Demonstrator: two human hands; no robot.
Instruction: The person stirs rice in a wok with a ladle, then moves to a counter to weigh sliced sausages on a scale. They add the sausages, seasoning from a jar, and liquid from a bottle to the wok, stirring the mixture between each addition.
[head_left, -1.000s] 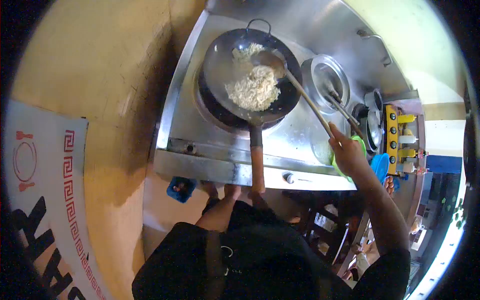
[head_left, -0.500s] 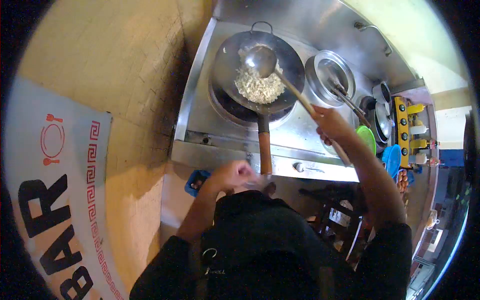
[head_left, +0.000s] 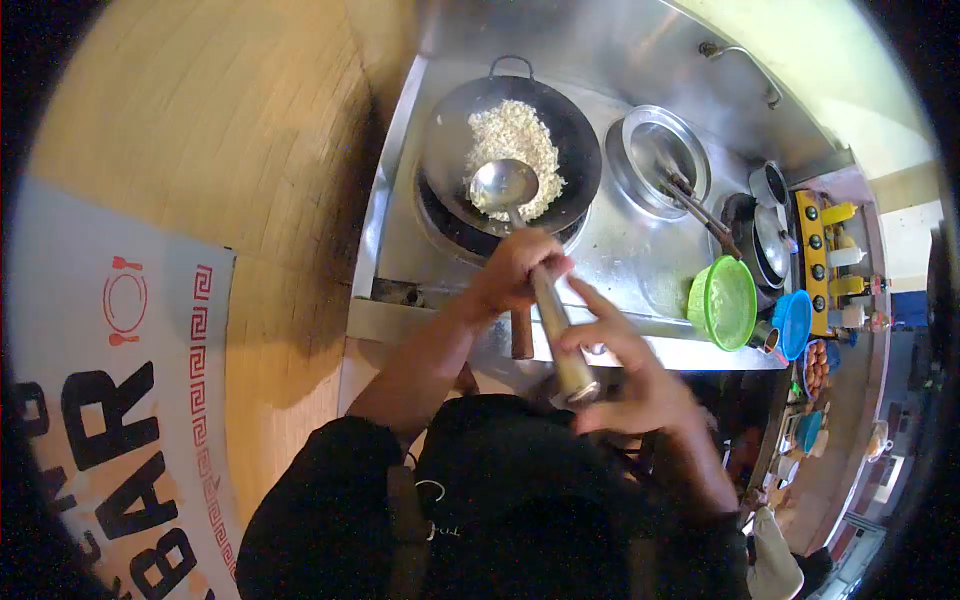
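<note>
My left hand [head_left: 520,268] is wrapped round the handle of a long ladle [head_left: 503,186]. The ladle's metal bowl overlaps the near part of a heap of white, rice-like food [head_left: 520,135] in a dark wok [head_left: 578,160]. Beneath my left hand the wok's wooden handle [head_left: 522,335] points toward me, its upper part hidden. Beside the butt end of the ladle handle, my right hand [head_left: 640,385] is open, fingers and thumb spread around it.
The wok sits on a burner of a steel stove [head_left: 620,265]. Right of it are a metal pot [head_left: 625,180] with utensils, a green basket [head_left: 738,300], a blue bowl [head_left: 795,325] and a lidded pan [head_left: 772,240]. A wall [head_left: 290,200] stands close on the left.
The ladle has passed from my right hand to my left, and its bowl has come nearer me. My right hand has opened. My left hand has moved up from near the wok handle's end.
</note>
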